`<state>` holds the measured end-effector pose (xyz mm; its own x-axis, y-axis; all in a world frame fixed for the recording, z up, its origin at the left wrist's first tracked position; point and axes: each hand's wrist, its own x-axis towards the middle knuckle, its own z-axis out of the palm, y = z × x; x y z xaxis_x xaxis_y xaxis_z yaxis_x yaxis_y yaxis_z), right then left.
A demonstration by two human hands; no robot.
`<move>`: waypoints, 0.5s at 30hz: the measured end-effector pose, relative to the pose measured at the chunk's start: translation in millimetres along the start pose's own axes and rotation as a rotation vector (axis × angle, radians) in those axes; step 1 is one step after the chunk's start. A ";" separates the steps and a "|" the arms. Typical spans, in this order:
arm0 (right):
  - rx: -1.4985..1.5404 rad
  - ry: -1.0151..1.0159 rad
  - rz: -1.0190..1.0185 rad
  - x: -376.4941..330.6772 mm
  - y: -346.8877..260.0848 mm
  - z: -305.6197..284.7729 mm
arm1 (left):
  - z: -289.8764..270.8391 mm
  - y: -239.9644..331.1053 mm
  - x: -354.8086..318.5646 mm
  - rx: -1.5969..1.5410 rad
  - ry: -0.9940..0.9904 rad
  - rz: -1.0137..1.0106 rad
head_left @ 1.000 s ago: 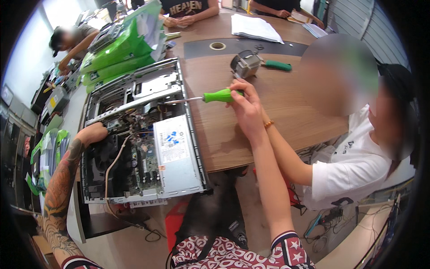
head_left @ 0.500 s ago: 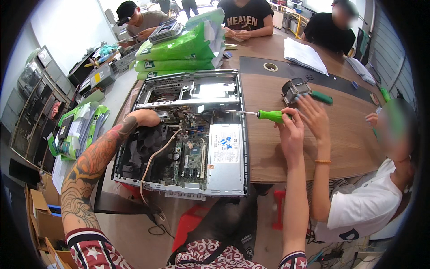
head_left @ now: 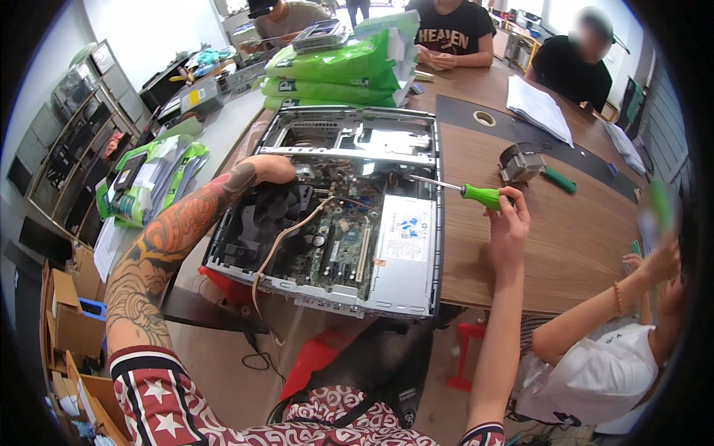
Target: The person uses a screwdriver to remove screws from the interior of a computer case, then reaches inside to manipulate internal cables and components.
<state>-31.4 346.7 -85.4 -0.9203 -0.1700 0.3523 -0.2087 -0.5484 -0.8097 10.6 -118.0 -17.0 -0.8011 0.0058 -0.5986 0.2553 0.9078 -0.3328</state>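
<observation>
An open desktop computer case (head_left: 402, 307) lies flat at the table's edge, its insides exposed. Over its left side reaches my left hand (head_left: 275, 169), bent at the wrist; its fingers are hidden among the parts by the motherboard (head_left: 343, 236). My right hand (head_left: 511, 221) grips a screwdriver (head_left: 482, 196) by its bright green handle, to the right of the case. The metal shaft points left into the case, its tip near some dark cables. Nearer me sit a black fan (head_left: 279, 204), a silver power supply (head_left: 404, 241) and a loose pale cable (head_left: 291, 232).
Green plastic packages (head_left: 331, 70) are stacked behind the case. A CPU cooler (head_left: 522, 163) and a dark green-handled tool (head_left: 559, 180) lie to the right, with a tape roll (head_left: 484, 119) and papers (head_left: 537, 110) beyond. A co-worker in a white shirt (head_left: 587, 372) sits close at right.
My view has shifted, so the case appears further right. The co-worker's hand at right has withdrawn from the CPU cooler. My right hand keeps the screwdriver pointing into the case.
</observation>
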 end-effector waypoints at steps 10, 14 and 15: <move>0.004 -0.018 0.009 0.1 0.8 1.6 | -10.0 13.0 -31.4 -0.262 0.090 -0.072; 0.006 -0.013 0.008 0.7 -0.5 0.3 | -1.7 5.8 -12.7 -0.301 0.050 -0.130; 0.009 -0.015 0.004 0.3 -0.6 1.0 | 2.4 3.6 -9.3 -0.300 0.041 -0.143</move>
<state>-31.2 346.2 -84.3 -0.9161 -0.1844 0.3559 -0.2017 -0.5553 -0.8068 20.2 -115.7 -14.4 -0.8397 -0.1195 -0.5298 -0.0276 0.9836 -0.1781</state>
